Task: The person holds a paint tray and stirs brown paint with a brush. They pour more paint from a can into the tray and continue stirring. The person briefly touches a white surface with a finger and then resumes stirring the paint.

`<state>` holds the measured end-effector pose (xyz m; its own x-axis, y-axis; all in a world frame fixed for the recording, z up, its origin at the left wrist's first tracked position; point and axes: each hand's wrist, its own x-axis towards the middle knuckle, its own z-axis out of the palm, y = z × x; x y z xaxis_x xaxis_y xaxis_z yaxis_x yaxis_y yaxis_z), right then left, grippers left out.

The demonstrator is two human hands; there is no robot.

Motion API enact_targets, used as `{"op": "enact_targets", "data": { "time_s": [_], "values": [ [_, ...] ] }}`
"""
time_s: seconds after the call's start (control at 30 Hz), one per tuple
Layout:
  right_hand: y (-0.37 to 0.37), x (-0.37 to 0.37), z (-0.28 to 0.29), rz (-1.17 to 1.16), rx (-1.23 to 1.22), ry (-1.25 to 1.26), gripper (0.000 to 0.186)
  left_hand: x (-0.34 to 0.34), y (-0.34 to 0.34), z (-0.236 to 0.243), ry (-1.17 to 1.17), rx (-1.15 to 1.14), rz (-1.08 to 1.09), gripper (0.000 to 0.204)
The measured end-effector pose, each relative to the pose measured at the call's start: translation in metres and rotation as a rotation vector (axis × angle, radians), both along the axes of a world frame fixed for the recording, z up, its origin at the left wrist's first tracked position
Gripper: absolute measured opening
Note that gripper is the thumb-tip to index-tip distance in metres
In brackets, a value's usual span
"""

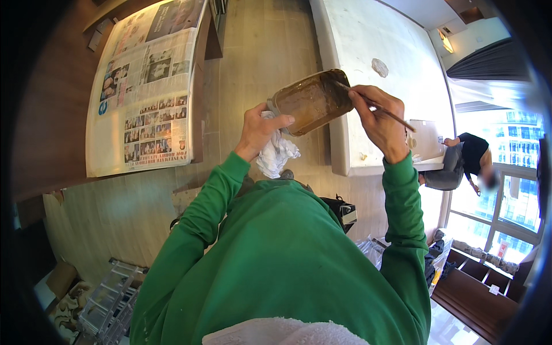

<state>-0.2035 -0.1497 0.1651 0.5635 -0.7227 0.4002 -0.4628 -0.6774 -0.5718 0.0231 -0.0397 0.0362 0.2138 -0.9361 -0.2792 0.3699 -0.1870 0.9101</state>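
My left hand [261, 129] is closed on the near left end of a rectangular tub [319, 123] coated with brown liquid inside. Beneath its fingers hangs a crumpled white cloth [277, 154], pinned against the tub. The tub is held in the air, tilted so that its inside faces me. My right hand [380, 118] pinches a thin brush [397, 119] by its wooden handle. The brush's far end reaches into the tub's upper right corner, where its tip is hard to make out against the dark liquid.
Newspaper sheets [155, 80] cover a surface on the left. A large white-topped block [356, 40] stands right of the tub, with a crumpled lump [379, 68] on it. Another person [460, 161] bends near the windows. A clear plastic case [109, 302] lies lower left.
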Motion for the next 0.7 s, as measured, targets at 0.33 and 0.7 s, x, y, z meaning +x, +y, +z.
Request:
{"op": "enact_targets", "data": {
  "time_s": [0.33,0.7],
  "values": [
    [-0.004,0.0,-0.001,-0.083,0.121,0.154,0.008,-0.003,-0.002,-0.002,0.019,0.003,-0.021,0.045],
    [-0.002,0.004,-0.01,-0.116,0.12,0.232,0.007,0.0,-0.004,0.0,0.003,0.033,0.003,0.043]
  ]
}}
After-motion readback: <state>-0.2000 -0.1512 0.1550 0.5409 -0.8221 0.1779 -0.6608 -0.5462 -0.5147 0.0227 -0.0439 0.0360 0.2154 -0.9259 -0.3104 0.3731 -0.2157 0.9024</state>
